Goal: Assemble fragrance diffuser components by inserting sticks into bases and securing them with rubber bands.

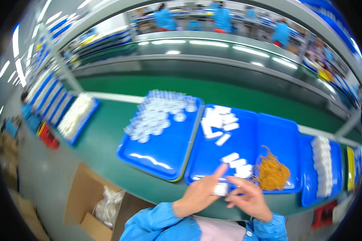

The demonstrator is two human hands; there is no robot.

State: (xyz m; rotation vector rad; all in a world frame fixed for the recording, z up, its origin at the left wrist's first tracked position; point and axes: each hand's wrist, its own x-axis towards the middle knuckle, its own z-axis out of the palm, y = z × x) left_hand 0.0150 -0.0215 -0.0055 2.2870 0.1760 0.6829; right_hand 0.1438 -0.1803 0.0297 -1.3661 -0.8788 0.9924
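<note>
Close to my body, over the table's front edge, my left hand holds a small white block-shaped piece, its thumb raised. Facing it, my right hand has its fingers apart and partly bent, the fingertips close to the white piece; nothing shows in them. Just beyond both hands lies a blue tray with loose white rectangular pieces in two groups. Right of it, a heap of orange-brown rubber bands sits in another blue tray. Motion blurs the fingers slightly.
Left, a blue tray carries translucent round plastic parts. Far right, another tray holds a row of white parts. White pieces fill a tray at far left. A cardboard box with clear bags stands below. People in blue work beyond.
</note>
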